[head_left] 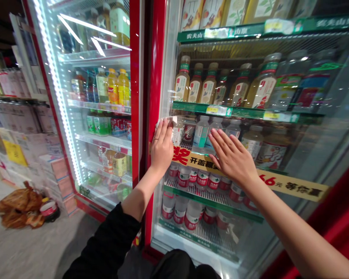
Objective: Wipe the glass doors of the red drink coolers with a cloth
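In front of me is the glass door [209, 133] of a red-framed drinks fridge. My left hand [163, 145] presses a crumpled white cloth [174, 120] against the glass by the red frame [156, 89]; its fingers lie together over the cloth, which shows only at its edges. Further right, my right hand [234, 157] rests flat on the door, fingers stretched out and nothing in it. A yellow strip with printed characters [293, 188] crosses the door, partly covered by that hand. Behind the glass stand bottles of tea [208, 87] and red-labelled water bottles [192, 215].
A second lit fridge [101, 104] with bottles stands at the left. Beyond it are stacked boxes [59, 182], a brown bag [20, 205] and a round pink-and-black container [49, 209] on the grey floor [23, 252]. My dark-clothed knees [174, 265] are close to the door's bottom.
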Available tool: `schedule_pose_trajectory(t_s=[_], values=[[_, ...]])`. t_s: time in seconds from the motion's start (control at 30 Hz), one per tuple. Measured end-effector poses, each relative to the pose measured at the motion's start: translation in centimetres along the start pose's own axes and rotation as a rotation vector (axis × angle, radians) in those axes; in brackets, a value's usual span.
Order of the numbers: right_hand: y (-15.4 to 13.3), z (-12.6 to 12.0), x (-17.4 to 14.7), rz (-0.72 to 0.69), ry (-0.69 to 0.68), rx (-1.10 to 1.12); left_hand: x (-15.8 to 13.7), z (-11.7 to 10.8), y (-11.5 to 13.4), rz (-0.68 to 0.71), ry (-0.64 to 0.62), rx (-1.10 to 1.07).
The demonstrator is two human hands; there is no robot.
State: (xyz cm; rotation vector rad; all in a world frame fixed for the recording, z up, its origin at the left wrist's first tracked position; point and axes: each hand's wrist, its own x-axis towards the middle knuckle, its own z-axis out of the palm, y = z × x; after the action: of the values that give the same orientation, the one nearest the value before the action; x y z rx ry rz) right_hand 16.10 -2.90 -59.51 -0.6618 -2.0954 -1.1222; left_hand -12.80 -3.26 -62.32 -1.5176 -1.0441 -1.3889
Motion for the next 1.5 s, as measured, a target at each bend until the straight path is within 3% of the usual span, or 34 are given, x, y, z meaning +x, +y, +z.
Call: schedule_pose_trajectory(t_s=[0.1,0.2,0.3,0.43,0.53,0.63,0.7,0.8,0.9,0.97,1.03,1.17,1.23,1.4,1.5], values=[[-0.2,0.3,-1.3,0.024,0.017,-0.030,0.0,0.0,1.0,0.057,-0.085,-0.025],[-0.4,0.5,-1.8,0.051,0.004,-0.027,1.8,-0.3,0.5,0.117,-0.164,-0.029],[-0.7,0.6,-1.7,0.087,0.009,-0.037,2.7,-0.2,-0.2,0.096,-0.115,-0.020],[-1.0,0.5,-1.5,0.109,0.003,-0.066,0.6,0.5,1.2,-0.001,-0.061,-0.063],[-1.0,0.4,-1.4,0.111,-0.038,-0.067,-1.0,0.6,2.8,0.066,-0.173,-0.097],[-1.1,0.4,-1.4,0.125,-0.067,-0.080,-0.6,0.7,2.8,0.164,-0.242,-0.105],[-1.1,0.5,-1.4,0.131,-0.070,-0.096,0.1,1.0,1.9,0.147,-0.198,-0.108],[-1.2,0.6,-1.3,0.135,-0.066,-0.106,0.6,1.8,1.0,-0.028,-0.027,-0.105],[-1.3,0.6,-1.3,0.132,-0.054,-0.107,-0.2,2.2,1.6,-0.137,0.062,-0.083],[-1.3,0.6,-1.3,0.130,-0.045,-0.108,-0.7,2.0,2.3,-0.081,0.010,-0.069],[-1.4,0.6,-1.3,0.130,-0.045,-0.104,-0.7,1.5,2.7,0.076,-0.115,-0.070],[-1.4,0.5,-1.3,0.131,-0.054,-0.113,0.9,0.2,1.3,0.352,-0.314,-0.072],[-1.4,0.4,-1.3,0.127,-0.054,-0.123,1.7,0.1,0.2,0.305,-0.274,-0.058],[-1.3,0.5,-1.3,0.129,-0.049,-0.112,1.2,0.8,-0.1,-0.014,-0.030,-0.037],[-1.3,0.6,-1.3,0.124,-0.040,-0.114,0.8,1.1,1.0,0.014,-0.058,-0.051]])
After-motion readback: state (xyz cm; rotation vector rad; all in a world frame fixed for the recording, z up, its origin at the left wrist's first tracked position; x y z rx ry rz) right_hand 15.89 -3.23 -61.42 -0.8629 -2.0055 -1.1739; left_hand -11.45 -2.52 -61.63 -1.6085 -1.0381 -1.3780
